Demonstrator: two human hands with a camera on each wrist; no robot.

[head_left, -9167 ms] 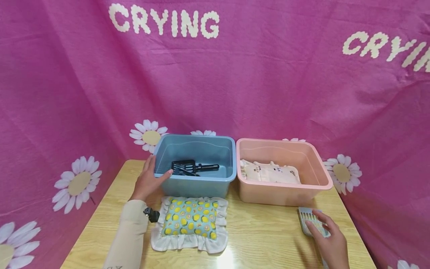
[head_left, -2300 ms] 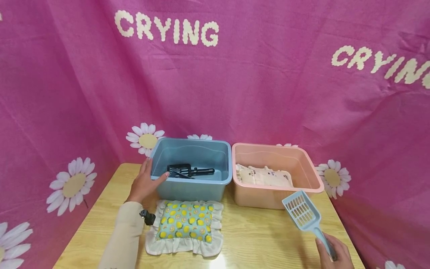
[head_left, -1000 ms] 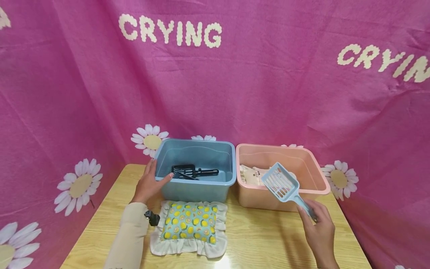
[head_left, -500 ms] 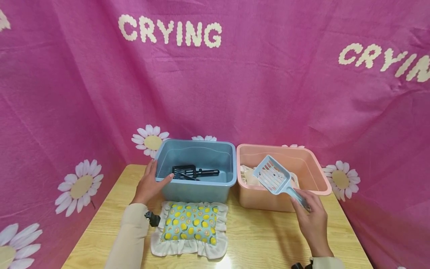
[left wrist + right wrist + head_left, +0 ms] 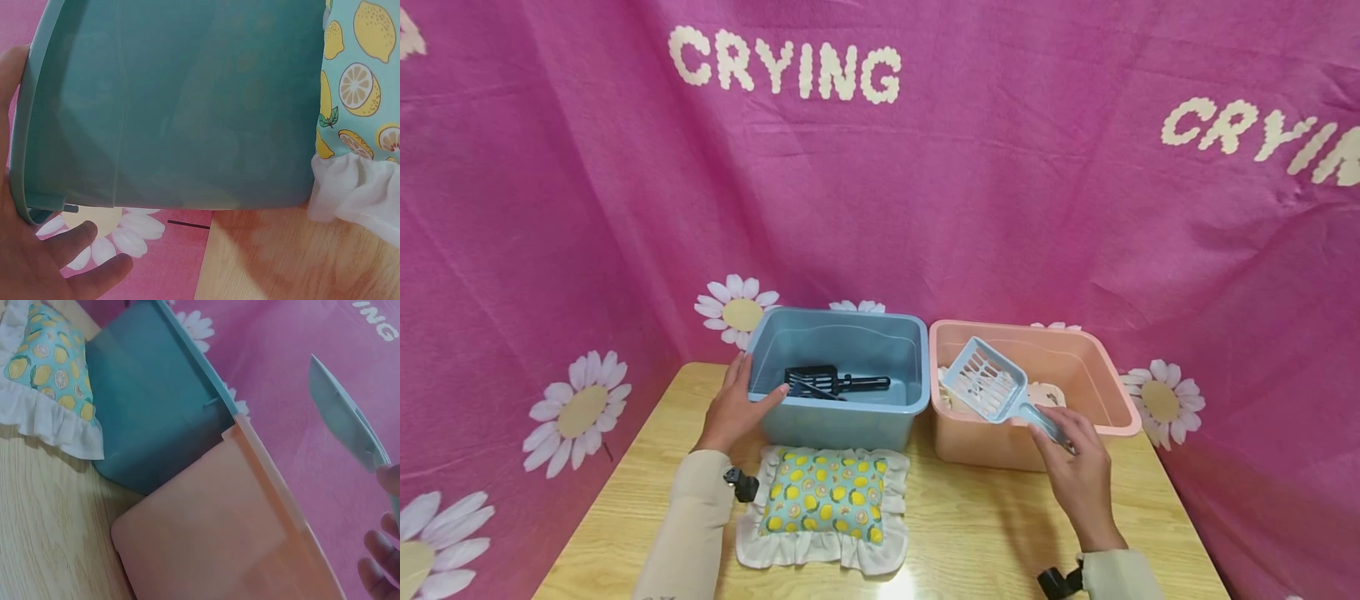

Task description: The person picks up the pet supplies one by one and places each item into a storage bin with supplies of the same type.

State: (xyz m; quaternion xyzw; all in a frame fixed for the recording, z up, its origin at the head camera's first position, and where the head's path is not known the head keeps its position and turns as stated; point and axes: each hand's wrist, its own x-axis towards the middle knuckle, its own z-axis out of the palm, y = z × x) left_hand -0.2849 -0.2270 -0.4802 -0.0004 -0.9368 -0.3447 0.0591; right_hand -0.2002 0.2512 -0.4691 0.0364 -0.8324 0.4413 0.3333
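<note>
Worktop (image 5: 970,533): pale wood grain, glare patch near its front edge. Magenta cloth (image 5: 1000,208) behind and at both sides, printed with daisies and "CRYING". Light-blue slotted scoop (image 5: 1019,403) held above the front rim of the pink bin (image 5: 992,442), clear of it. Long axis diagonal: head points away and leftward, handle runs back to the right. Right grip (image 5: 1081,475): holding scoop by handle. Left grip (image 5: 733,412): spread wide at the blue bin (image 5: 838,427), thumb at front rim. Lemon-print cushion (image 5: 823,496) in front of that bin.
</note>
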